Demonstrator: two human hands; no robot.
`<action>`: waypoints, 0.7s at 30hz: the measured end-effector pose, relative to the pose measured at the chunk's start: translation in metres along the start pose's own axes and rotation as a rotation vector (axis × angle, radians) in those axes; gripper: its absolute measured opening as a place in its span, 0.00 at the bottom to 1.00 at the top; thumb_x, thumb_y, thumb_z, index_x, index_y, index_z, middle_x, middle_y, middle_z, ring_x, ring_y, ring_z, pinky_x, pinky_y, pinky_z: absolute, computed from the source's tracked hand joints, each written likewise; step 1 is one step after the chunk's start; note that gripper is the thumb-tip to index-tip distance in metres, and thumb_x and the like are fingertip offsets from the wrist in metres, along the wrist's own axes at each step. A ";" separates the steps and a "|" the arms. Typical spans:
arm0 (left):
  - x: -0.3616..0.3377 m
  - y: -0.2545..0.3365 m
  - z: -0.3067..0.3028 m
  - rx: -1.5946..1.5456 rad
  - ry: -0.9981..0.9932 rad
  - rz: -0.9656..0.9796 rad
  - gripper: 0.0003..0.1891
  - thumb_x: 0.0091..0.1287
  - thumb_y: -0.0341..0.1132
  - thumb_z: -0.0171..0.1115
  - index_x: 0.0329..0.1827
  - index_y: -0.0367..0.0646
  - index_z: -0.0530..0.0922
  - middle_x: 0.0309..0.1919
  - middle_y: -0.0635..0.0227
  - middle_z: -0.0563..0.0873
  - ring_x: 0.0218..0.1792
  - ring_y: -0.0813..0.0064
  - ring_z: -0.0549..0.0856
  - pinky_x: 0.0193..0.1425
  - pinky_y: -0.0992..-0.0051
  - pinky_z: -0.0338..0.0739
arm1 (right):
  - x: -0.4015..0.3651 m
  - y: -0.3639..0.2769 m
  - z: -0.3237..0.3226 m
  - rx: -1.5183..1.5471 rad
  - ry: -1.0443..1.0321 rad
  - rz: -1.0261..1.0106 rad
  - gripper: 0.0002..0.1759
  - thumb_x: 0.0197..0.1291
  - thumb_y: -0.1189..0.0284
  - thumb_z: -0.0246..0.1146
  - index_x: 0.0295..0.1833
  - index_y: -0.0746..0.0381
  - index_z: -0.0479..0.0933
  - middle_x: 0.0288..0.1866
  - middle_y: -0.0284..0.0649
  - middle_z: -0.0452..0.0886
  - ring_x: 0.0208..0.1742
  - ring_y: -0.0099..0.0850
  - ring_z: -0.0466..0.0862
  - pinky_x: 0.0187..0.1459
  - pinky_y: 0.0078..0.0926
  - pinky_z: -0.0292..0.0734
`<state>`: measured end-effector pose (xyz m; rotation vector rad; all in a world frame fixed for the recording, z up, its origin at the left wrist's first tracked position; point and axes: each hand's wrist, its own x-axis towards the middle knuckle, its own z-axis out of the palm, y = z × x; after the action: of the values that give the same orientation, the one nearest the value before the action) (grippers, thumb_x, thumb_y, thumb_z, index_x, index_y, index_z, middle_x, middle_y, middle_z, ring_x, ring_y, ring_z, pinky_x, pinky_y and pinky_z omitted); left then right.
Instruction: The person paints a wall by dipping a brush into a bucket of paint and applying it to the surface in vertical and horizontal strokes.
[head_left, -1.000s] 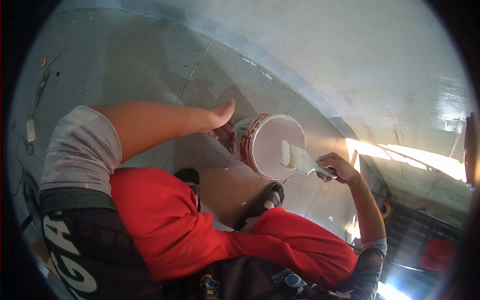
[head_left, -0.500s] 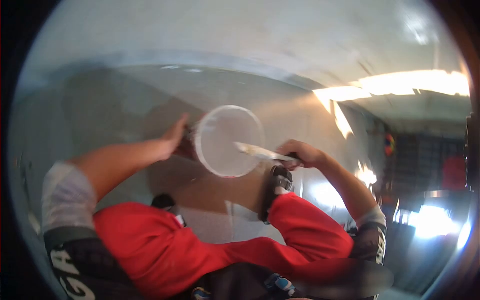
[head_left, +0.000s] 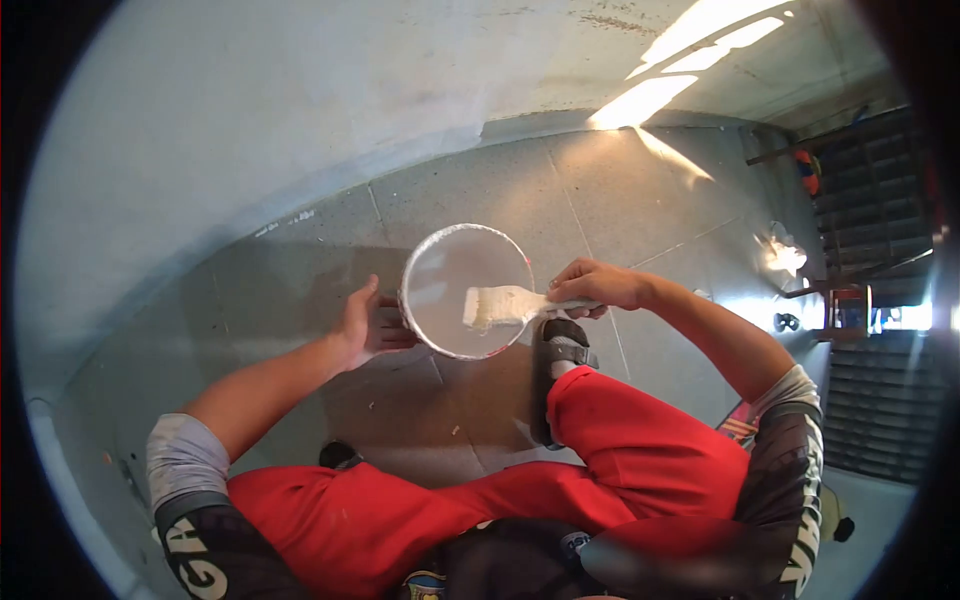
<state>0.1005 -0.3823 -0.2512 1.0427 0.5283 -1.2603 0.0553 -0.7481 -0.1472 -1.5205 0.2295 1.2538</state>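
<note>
A round bucket [head_left: 418, 335] with a paint-smeared white rim stands in front of me, pale whitish paint [head_left: 440, 290] inside it. My left hand [head_left: 365, 325] is at the bucket's left side, thumb raised and fingers stretched out along the outer wall; part of the fingers is hidden by the bucket. In my right hand [head_left: 597, 287] is the handle of a wide paintbrush [head_left: 505, 305]. Its bristles are coated white and point left, over the bucket's mouth. The brush lies across the right part of the rim in this view.
A pale wall [head_left: 300, 110] curves along the far side, meeting the grey tiled floor [head_left: 500, 180]. Sunlight falls on the wall at upper right. My red-trousered legs [head_left: 640, 430] and a dark sandal [head_left: 568, 345] are close to the bucket. Dark slatted shutters [head_left: 870, 190] stand at right.
The view has shifted and sharpened. The brush has turned so its broad, white-coated face shows over the bucket. My left hand remains beside the bucket, my right hand still on the handle.
</note>
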 end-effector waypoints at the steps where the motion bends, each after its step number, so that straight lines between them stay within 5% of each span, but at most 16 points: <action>1: 0.002 0.003 0.006 0.009 0.023 -0.020 0.47 0.70 0.73 0.36 0.71 0.34 0.60 0.57 0.41 0.78 0.57 0.46 0.82 0.64 0.52 0.74 | -0.003 -0.001 -0.007 -0.092 0.046 0.021 0.15 0.68 0.63 0.59 0.31 0.59 0.79 0.21 0.28 0.72 0.20 0.17 0.69 0.20 0.19 0.61; 8: 0.007 0.016 -0.002 0.164 0.099 -0.071 0.49 0.68 0.75 0.33 0.71 0.35 0.62 0.60 0.40 0.77 0.58 0.47 0.81 0.68 0.52 0.68 | -0.011 -0.001 -0.049 -0.037 -0.065 -0.075 0.15 0.67 0.62 0.60 0.32 0.60 0.80 0.23 0.29 0.76 0.22 0.18 0.72 0.23 0.19 0.65; 14: -0.005 -0.006 -0.005 0.178 0.347 -0.089 0.42 0.73 0.70 0.32 0.70 0.39 0.66 0.62 0.45 0.79 0.60 0.52 0.81 0.64 0.56 0.74 | 0.022 -0.004 -0.081 -0.006 -0.443 -0.139 0.13 0.70 0.60 0.63 0.39 0.59 0.82 0.29 0.28 0.80 0.31 0.19 0.77 0.31 0.20 0.70; 18: -0.029 -0.028 -0.025 0.773 0.293 -0.180 0.35 0.77 0.62 0.37 0.66 0.38 0.73 0.56 0.49 0.84 0.56 0.51 0.84 0.61 0.53 0.76 | 0.043 -0.014 -0.090 -0.142 -0.549 -0.256 0.12 0.71 0.63 0.62 0.44 0.61 0.79 0.32 0.29 0.80 0.34 0.19 0.78 0.35 0.19 0.71; 20: -0.043 -0.029 -0.019 1.507 0.330 -0.190 0.31 0.76 0.57 0.45 0.59 0.36 0.77 0.54 0.46 0.85 0.54 0.47 0.84 0.60 0.55 0.77 | 0.054 -0.013 -0.095 -0.178 -0.576 -0.329 0.11 0.71 0.64 0.61 0.46 0.61 0.78 0.32 0.29 0.80 0.35 0.20 0.79 0.35 0.20 0.71; 21: -0.052 -0.023 -0.016 1.514 0.354 -0.199 0.31 0.76 0.57 0.45 0.59 0.36 0.77 0.54 0.46 0.85 0.54 0.47 0.84 0.60 0.55 0.77 | 0.062 -0.013 -0.097 -0.192 -0.618 -0.396 0.10 0.72 0.66 0.60 0.47 0.61 0.77 0.34 0.30 0.80 0.35 0.20 0.78 0.35 0.20 0.72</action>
<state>0.0679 -0.3412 -0.2243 2.5347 -0.2073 -1.6243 0.1459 -0.7932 -0.2035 -1.1836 -0.5815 1.3755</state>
